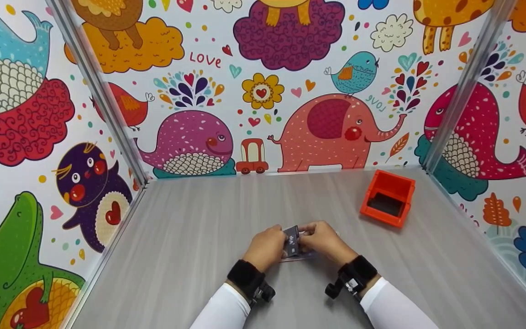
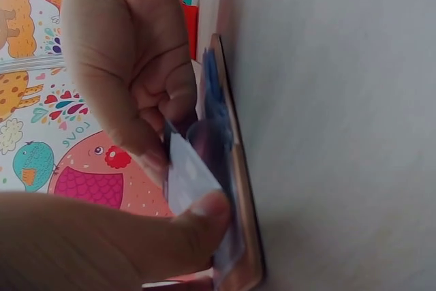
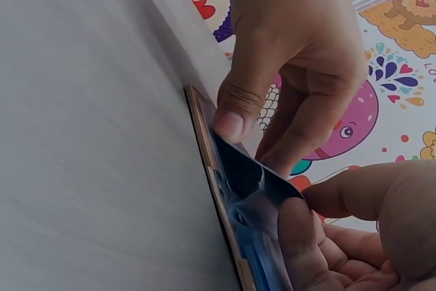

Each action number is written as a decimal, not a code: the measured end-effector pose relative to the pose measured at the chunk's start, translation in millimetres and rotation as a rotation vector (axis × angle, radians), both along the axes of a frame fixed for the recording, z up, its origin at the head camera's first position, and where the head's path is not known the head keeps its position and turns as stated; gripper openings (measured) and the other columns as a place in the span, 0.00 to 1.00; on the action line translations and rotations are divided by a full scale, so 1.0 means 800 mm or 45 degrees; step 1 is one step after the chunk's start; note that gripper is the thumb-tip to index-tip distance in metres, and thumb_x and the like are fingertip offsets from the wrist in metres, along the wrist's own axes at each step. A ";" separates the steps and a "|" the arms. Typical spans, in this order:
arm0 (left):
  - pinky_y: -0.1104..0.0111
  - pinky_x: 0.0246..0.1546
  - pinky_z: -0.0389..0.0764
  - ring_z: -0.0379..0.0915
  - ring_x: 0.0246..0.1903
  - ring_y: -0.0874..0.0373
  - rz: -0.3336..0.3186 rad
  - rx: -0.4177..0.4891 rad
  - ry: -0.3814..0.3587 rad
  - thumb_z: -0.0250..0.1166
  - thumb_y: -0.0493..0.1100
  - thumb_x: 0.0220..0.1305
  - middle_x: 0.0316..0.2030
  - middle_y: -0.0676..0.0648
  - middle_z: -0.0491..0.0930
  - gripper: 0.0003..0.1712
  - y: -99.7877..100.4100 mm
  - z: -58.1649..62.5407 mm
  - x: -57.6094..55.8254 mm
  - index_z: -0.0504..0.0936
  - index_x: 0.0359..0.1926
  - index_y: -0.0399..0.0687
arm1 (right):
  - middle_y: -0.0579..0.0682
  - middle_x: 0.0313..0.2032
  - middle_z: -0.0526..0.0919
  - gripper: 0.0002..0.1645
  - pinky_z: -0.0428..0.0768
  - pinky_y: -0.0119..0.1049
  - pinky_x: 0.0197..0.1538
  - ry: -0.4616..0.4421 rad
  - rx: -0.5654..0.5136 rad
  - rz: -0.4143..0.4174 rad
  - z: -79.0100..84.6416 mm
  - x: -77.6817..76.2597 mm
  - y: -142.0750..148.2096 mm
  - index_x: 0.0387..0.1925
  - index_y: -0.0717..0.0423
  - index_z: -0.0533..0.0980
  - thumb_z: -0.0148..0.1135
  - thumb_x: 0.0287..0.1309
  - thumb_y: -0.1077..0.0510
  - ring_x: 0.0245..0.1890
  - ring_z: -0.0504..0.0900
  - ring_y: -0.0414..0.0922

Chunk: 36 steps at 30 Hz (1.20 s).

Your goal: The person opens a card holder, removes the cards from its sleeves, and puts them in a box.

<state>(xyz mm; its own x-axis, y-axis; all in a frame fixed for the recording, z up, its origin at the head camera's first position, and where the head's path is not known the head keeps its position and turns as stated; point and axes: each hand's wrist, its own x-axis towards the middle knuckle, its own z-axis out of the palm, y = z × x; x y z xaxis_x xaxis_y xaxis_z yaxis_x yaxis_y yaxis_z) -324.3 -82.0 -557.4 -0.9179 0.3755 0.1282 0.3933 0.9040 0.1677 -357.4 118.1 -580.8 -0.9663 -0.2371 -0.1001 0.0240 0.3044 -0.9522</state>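
Observation:
My left hand (image 1: pixel 266 247) pinches one side of a dark grey card (image 1: pixel 291 242) with white lettering, its thumb (image 2: pixel 210 210) on the face. From the other side my right hand (image 1: pixel 323 239) pinches the card's corner between thumb and index finger (image 3: pixel 344 194). Beneath the card lies a thin card holder (image 3: pixel 204 138), brown-edged and spread flat on the table, with bluish clear plastic pockets (image 3: pixel 257 253). The card stands tilted up over these pockets. In the head view the hands cover most of the holder; whether the card's lower edge sits in a pocket I cannot tell.
An orange-red bin (image 1: pixel 384 220) with a dark bottom stands at the back right of the grey table (image 1: pixel 190 219). Walls printed with cartoon animals (image 1: pixel 194 141) enclose the back and both sides, joined by metal corner posts (image 1: pixel 103 91).

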 end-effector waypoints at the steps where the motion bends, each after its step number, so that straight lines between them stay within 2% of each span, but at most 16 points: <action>1: 0.57 0.45 0.91 0.89 0.41 0.51 -0.002 -0.007 0.009 0.88 0.42 0.57 0.42 0.47 0.86 0.15 0.000 0.000 0.000 0.93 0.42 0.43 | 0.50 0.36 0.93 0.27 0.88 0.29 0.35 -0.006 -0.013 -0.008 0.001 0.000 0.000 0.61 0.74 0.85 0.71 0.60 0.68 0.30 0.89 0.38; 4: 0.56 0.43 0.91 0.88 0.40 0.50 -0.007 -0.011 0.039 0.87 0.40 0.57 0.41 0.47 0.85 0.13 0.000 -0.001 0.002 0.93 0.41 0.43 | 0.53 0.39 0.95 0.26 0.88 0.29 0.35 -0.024 -0.054 -0.007 0.003 0.001 -0.001 0.61 0.73 0.86 0.70 0.63 0.67 0.30 0.89 0.38; 7: 0.56 0.41 0.90 0.88 0.38 0.50 -0.004 0.001 0.054 0.85 0.39 0.59 0.39 0.47 0.85 0.11 0.001 -0.001 0.003 0.92 0.40 0.43 | 0.55 0.40 0.95 0.24 0.89 0.30 0.35 -0.034 -0.089 0.040 0.002 0.001 -0.001 0.60 0.74 0.86 0.67 0.65 0.66 0.29 0.88 0.38; 13: 0.55 0.39 0.90 0.88 0.37 0.50 -0.004 0.024 0.071 0.84 0.38 0.58 0.38 0.48 0.86 0.11 0.001 0.002 0.005 0.90 0.39 0.43 | 0.49 0.36 0.92 0.20 0.88 0.29 0.35 -0.072 -0.147 0.159 -0.003 -0.001 -0.002 0.59 0.75 0.85 0.66 0.73 0.65 0.29 0.86 0.37; 19: 0.56 0.41 0.90 0.88 0.37 0.51 -0.005 0.028 0.048 0.86 0.39 0.57 0.39 0.48 0.86 0.14 0.000 -0.001 0.003 0.90 0.40 0.43 | 0.49 0.34 0.92 0.16 0.88 0.29 0.35 -0.078 -0.153 0.166 -0.005 -0.002 -0.001 0.56 0.75 0.86 0.68 0.74 0.65 0.29 0.87 0.37; 26: 0.57 0.43 0.91 0.88 0.40 0.51 0.002 0.004 0.008 0.89 0.43 0.56 0.42 0.48 0.86 0.18 0.000 -0.001 0.001 0.91 0.42 0.43 | 0.55 0.39 0.93 0.17 0.89 0.31 0.34 -0.046 -0.080 0.071 -0.001 0.000 -0.002 0.55 0.73 0.87 0.66 0.69 0.68 0.30 0.88 0.39; 32: 0.56 0.49 0.91 0.89 0.45 0.50 0.018 0.017 -0.036 0.89 0.44 0.55 0.48 0.46 0.87 0.15 0.000 0.001 0.001 0.90 0.37 0.46 | 0.50 0.34 0.89 0.14 0.85 0.31 0.29 0.011 -0.028 -0.111 0.002 -0.002 -0.002 0.47 0.68 0.89 0.64 0.63 0.67 0.31 0.84 0.41; 36: 0.56 0.49 0.91 0.88 0.44 0.50 0.019 0.018 -0.025 0.89 0.43 0.54 0.46 0.47 0.87 0.15 -0.001 0.001 0.001 0.90 0.37 0.46 | 0.47 0.30 0.86 0.09 0.83 0.32 0.29 0.049 -0.001 -0.195 0.007 -0.006 0.001 0.42 0.64 0.89 0.66 0.65 0.66 0.29 0.82 0.40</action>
